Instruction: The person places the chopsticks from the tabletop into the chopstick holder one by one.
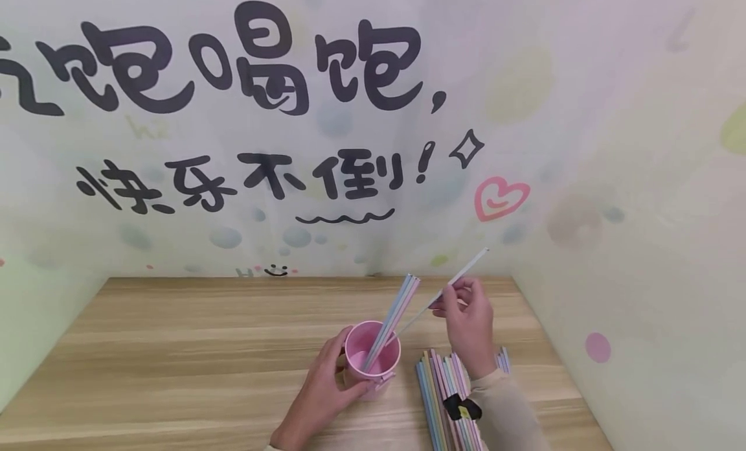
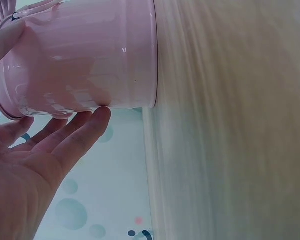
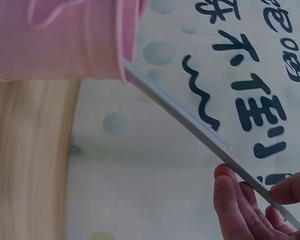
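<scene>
A small pink bucket [image 1: 364, 347] stands on the wooden table, a folded handle at its rim. My left hand [image 1: 326, 383] grips its side, thumb toward me and fingers spread around the far side, as the left wrist view shows with the bucket wall [image 2: 84, 55]. Several blue and pink chopsticks [image 1: 396, 312] lean inside, tops sticking out to the upper right. My right hand [image 1: 469, 318] pinches a pale chopstick [image 1: 469, 265] between thumb and fingers; it slants down, its lower end at the bucket's rim. In the right wrist view this chopstick [image 3: 190, 125] overlaps the bucket opening.
A bundle of pastel chopsticks [image 1: 434, 399] lies right of the bucket, with a black tie [image 1: 462, 407] around it, partly under my right forearm. A few more blue sticks [image 1: 503, 360] show beyond the sleeve. Walls with black lettering [image 1: 256, 172] border the table [image 1: 204, 360].
</scene>
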A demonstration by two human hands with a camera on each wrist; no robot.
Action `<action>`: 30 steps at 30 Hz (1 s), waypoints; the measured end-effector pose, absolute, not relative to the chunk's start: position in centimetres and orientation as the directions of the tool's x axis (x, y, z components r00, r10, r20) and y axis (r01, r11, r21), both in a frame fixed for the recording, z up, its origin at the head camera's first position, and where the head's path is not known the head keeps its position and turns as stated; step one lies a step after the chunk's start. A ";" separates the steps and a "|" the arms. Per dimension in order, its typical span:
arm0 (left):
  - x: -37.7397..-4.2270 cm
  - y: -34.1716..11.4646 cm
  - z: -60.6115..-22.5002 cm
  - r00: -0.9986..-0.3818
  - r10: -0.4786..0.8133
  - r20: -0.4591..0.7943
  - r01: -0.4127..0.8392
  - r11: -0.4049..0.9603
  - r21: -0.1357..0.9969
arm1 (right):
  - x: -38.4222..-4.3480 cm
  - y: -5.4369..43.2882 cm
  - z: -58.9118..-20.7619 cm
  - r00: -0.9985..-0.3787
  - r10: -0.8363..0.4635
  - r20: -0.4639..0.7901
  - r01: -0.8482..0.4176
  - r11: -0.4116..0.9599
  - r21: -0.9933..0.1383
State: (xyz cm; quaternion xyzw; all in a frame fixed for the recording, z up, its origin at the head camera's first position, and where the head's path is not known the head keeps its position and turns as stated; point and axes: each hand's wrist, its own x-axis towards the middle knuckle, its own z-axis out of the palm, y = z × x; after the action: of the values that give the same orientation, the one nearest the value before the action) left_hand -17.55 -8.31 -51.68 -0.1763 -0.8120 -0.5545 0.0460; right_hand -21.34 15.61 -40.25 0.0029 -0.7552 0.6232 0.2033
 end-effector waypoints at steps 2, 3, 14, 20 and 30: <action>-17.6 -8.3 -51.7 -0.933 0.236 0.270 0.337 0.322 0.885 | -21.3 15.2 -40.8 -0.925 0.229 0.302 -0.247 0.241 -0.939; -17.6 -8.3 -51.7 -0.933 0.238 0.270 0.338 0.320 0.885 | -21.3 15.0 -41.1 -0.928 0.221 0.299 -0.242 0.250 -0.938; -17.7 -8.3 -51.6 -0.930 0.244 0.275 0.344 0.312 0.886 | -21.2 13.0 -44.3 -0.951 0.143 0.274 -0.202 0.384 -0.901; -17.7 -8.3 -51.6 -0.927 0.242 0.287 0.353 0.301 0.886 | -20.9 11.9 -45.5 -0.952 0.095 0.291 -0.208 0.496 -0.843; -17.6 -8.3 -51.6 -0.930 0.244 0.273 0.344 0.322 0.882 | -20.4 11.7 -45.7 -0.955 0.077 0.286 -0.191 0.577 -0.794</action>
State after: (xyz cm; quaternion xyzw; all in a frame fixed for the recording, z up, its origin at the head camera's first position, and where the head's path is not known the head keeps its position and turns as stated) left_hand -17.62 -8.29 -51.64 -0.1810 -0.8117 -0.5534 0.0450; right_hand -20.41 11.74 -45.66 0.0325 -0.8759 0.4586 0.1464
